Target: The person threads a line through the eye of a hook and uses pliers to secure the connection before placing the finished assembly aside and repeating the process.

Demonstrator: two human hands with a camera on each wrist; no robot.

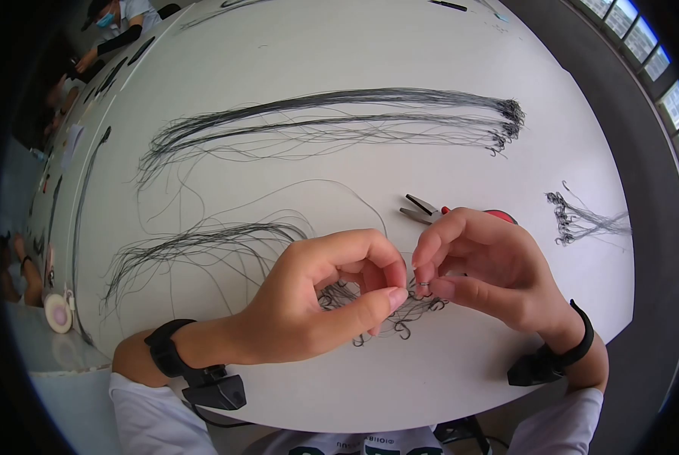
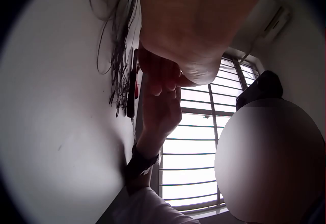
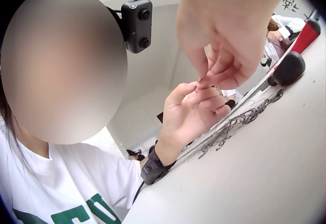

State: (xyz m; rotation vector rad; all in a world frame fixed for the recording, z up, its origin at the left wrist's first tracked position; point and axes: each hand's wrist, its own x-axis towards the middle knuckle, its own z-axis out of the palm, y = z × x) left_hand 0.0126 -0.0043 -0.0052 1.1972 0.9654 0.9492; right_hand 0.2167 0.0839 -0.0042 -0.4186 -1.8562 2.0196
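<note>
My left hand [image 1: 326,299] and right hand [image 1: 498,269] meet fingertip to fingertip, raised in front of my body. Between the right thumb and index finger I pinch a tiny shiny metal piece [image 1: 424,284]; its exact kind I cannot tell. The left thumb and index finger pinch at its other end, their tips right beside the right fingertips. Behind and below the hands lies a bundle of fish hooks [image 1: 404,331] on thin dark lines, partly hidden by them. In the right wrist view the fingertips also come together above the tangled hooks and lines [image 3: 239,119].
Red-handled pliers [image 1: 429,214] lie just beyond the right hand. A long bundle of hooked lines [image 1: 339,98] stretches across the white table [image 1: 461,394], and a smaller hook bunch [image 1: 570,220] lies at right. Other people sit along the far left side.
</note>
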